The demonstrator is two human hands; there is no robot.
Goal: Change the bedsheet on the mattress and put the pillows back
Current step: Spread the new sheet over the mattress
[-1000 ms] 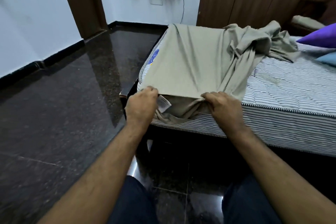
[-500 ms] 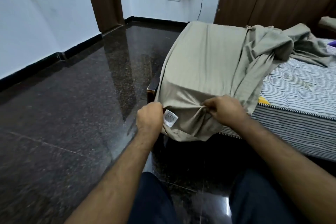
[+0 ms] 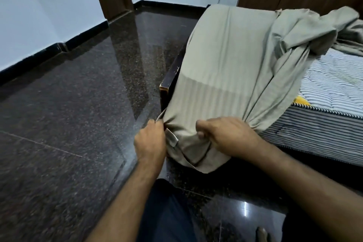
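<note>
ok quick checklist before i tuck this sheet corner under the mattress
1. Both hands on the hem: ok. The left hand and right hand each grip the beige bedsheet at the corner.
2. Corner covered: ok. The sheet wraps the near corner of the striped mattress and hangs below it.
3. White care tag on the underside: cannot tell; it shows at the hem.
4. Slack to pull: ok. A loose bunch lies further up the bed.
5. Rest of mattress covered: not ok. Bare stripes show to the right.
6. Hem clear of the dark bed frame: cannot tell.
</note>
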